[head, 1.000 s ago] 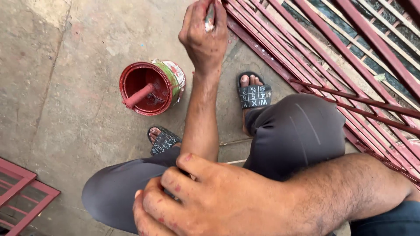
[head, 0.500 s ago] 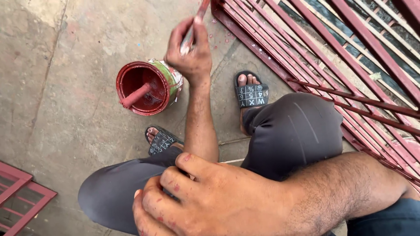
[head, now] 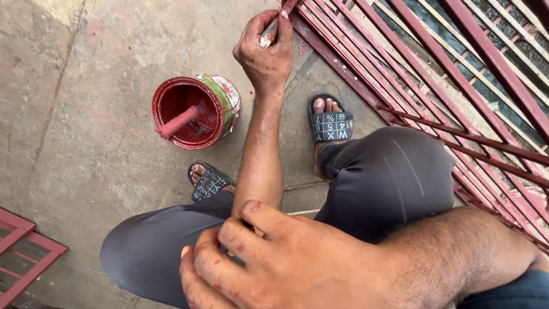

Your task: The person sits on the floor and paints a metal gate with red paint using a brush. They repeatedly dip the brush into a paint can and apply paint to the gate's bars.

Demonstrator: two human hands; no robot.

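Paintbrush (head: 280,20) sits pinched in the left hand's (head: 266,51) grip, seemingly touching the red grille (head: 400,74).

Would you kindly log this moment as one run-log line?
left hand: grips paintbrush at red gate bars | right hand: rests on bent leg | paint can: open, stick inside, on concrete

I log: round red metal paint can (head: 197,111) on grey concrete floor (head: 86,114), red-coated stirring stick (head: 178,122) in it. Black rubber sandals (head: 330,125) lie right of the can (red barred metal gate (head: 434,74) further right).
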